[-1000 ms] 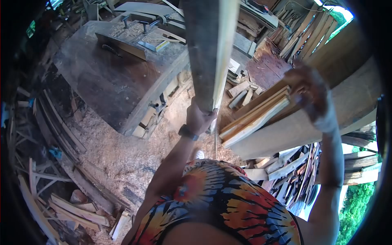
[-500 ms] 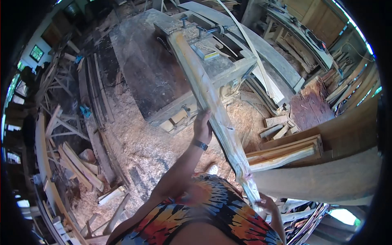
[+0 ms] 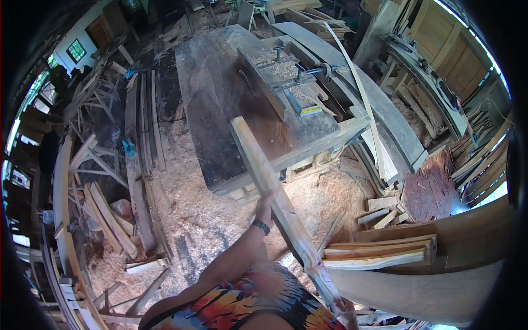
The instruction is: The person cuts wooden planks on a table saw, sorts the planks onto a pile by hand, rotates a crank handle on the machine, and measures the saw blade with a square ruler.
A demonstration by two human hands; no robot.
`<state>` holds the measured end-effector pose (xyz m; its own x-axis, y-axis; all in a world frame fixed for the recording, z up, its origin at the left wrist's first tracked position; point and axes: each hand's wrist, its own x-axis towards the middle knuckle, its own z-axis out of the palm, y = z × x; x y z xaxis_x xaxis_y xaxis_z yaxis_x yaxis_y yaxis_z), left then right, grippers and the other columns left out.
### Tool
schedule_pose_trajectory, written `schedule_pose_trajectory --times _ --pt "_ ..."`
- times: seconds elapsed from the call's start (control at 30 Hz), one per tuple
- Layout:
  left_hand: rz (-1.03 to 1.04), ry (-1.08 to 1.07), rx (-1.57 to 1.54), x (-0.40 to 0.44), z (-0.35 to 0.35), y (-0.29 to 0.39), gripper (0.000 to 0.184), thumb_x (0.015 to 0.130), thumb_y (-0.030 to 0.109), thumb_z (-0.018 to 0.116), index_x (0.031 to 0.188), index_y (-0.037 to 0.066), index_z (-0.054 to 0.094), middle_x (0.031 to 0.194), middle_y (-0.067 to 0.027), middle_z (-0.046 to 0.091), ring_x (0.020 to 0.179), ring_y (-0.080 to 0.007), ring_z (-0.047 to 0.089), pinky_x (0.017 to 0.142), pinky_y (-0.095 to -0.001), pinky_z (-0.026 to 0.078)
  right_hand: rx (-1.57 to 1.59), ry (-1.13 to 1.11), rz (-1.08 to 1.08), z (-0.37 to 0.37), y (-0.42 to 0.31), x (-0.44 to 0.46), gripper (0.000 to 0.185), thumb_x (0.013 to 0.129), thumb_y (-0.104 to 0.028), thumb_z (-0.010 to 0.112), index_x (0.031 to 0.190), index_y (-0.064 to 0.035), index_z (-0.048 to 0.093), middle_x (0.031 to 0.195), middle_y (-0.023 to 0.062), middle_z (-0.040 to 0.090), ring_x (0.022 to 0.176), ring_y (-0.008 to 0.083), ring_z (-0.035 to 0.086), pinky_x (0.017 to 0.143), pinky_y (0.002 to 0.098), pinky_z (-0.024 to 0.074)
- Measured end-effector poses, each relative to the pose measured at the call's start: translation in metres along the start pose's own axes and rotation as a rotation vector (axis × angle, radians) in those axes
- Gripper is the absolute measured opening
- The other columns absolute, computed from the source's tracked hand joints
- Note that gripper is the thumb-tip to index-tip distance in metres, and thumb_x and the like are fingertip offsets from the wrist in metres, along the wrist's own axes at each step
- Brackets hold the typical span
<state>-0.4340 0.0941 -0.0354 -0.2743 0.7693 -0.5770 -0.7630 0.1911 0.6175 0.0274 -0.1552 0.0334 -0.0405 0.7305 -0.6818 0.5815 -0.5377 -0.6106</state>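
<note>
A long, rough-edged wooden board (image 3: pixel 286 212) slants from the table toward my body. My left hand (image 3: pixel 264 209) grips its left edge around the middle, thumb and fingers partly hidden by the wood. At the near end, my right hand (image 3: pixel 345 311) is wrapped around the board. The far end of the board lies over the front part of a dusty table-saw table (image 3: pixel 214 132). Beyond it stands a straight wooden fence (image 3: pixel 263 85), with a thin, dark blade-like shape (image 3: pixel 246 81) to its left.
Clamps (image 3: pixel 301 71) and a square with a yellow-labelled handle (image 3: pixel 311 110) sit right of the fence. Stacked boards (image 3: pixel 379 253) lie to my right. Sawdust (image 3: pixel 192 192) covers the floor, with wooden trestles (image 3: pixel 93 159) and long planks (image 3: pixel 146 121) on the left.
The board has been drawn back toward me, its far end leaving the fence for the table's front part. Both hands moved back with it, and the view has shifted.
</note>
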Motion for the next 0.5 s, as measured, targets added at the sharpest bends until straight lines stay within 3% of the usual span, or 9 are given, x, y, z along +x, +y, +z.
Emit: schedule_pose_trajectory --times 0.07,0.17,0.2,0.27,0.33,0.43,0.47,0.5 --pt "-0.026 -0.034 -0.031 0.018 0.007 0.026 0.056 0.089 0.033 0.069 0.128 0.000 0.050 0.119 -0.0180 0.062 0.108 -0.0307 0.063 0.091 -0.0440 0.052 0.128 -0.022 0.020 0.014 -0.019 0.020 0.045 0.086 -0.040 0.070 0.101 0.0022 0.070 0.078 0.0056 0.066 0.071 0.0121 0.057 0.064 0.0312 0.0467" --pt "0.491 0.144 0.739 0.069 0.006 0.041 0.052 0.085 0.030 0.071 0.118 -0.006 0.054 0.103 -0.0167 0.064 0.091 -0.0316 0.066 0.077 -0.0415 0.054 0.136 0.050 0.033 0.042 -0.069 0.062 0.039 0.086 -0.032 0.071 0.104 0.0032 0.071 0.081 0.0067 0.068 0.072 0.0117 0.058 0.065 0.0301 0.0475" --pt "0.380 0.058 0.944 0.058 0.020 0.080 0.062 0.079 0.027 0.074 0.121 -0.009 0.047 0.114 -0.0256 0.059 0.105 -0.0389 0.061 0.088 -0.0460 0.049 0.140 0.109 -0.011 0.053 -0.086 0.081 0.037 0.086 -0.028 0.071 0.105 0.0032 0.071 0.083 0.0071 0.069 0.073 0.0115 0.059 0.067 0.0296 0.0479" --pt "0.491 0.024 1.212 0.081 0.014 0.095 0.065 0.078 0.026 0.074 0.123 -0.010 0.044 0.124 -0.0304 0.052 0.114 -0.0413 0.054 0.094 -0.0466 0.045 0.218 0.153 -0.041 0.075 -0.119 0.130 0.036 0.085 -0.025 0.073 0.107 0.0030 0.071 0.087 0.0081 0.070 0.077 0.0114 0.061 0.070 0.0287 0.0485" --pt "0.540 -0.036 1.389 0.102 0.005 0.102 0.080 0.078 0.034 0.075 0.134 -0.012 0.039 0.132 -0.0330 0.047 0.117 -0.0435 0.051 0.101 -0.0431 0.043 0.352 0.128 -0.070 0.097 -0.171 0.170 0.039 0.086 -0.026 0.073 0.109 0.0053 0.069 0.089 0.0067 0.069 0.077 0.0105 0.060 0.069 0.0264 0.0478" --pt "0.623 0.021 1.463 0.121 0.005 0.099 0.096 0.078 0.044 0.073 0.143 -0.012 0.029 0.132 -0.0316 0.047 0.120 -0.0445 0.048 0.104 -0.0508 0.038 0.366 0.136 -0.136 0.131 -0.253 0.235 0.043 0.089 -0.028 0.072 0.111 0.0076 0.067 0.089 0.0049 0.068 0.077 0.0097 0.059 0.067 0.0239 0.0468" --pt "0.547 0.025 1.588 0.120 0.016 0.115 0.104 0.079 0.052 0.070 0.147 -0.010 0.021 0.138 -0.0315 0.044 0.125 -0.0464 0.044 0.108 -0.0593 0.030 0.272 0.163 -0.078 0.138 -0.294 0.249 0.046 0.088 -0.030 0.072 0.113 0.0074 0.066 0.089 0.0059 0.069 0.078 0.0099 0.060 0.068 0.0236 0.0470" --pt "0.530 0.055 1.604 0.138 0.015 0.122 0.103 0.081 0.054 0.067 0.147 -0.010 0.021 0.141 -0.0313 0.041 0.128 -0.0467 0.042 0.109 -0.0584 0.029 0.179 0.192 -0.016 0.144 -0.328 0.258 0.049 0.088 -0.033 0.073 0.115 0.0072 0.065 0.090 0.0069 0.069 0.079 0.0100 0.061 0.069 0.0233 0.0472"
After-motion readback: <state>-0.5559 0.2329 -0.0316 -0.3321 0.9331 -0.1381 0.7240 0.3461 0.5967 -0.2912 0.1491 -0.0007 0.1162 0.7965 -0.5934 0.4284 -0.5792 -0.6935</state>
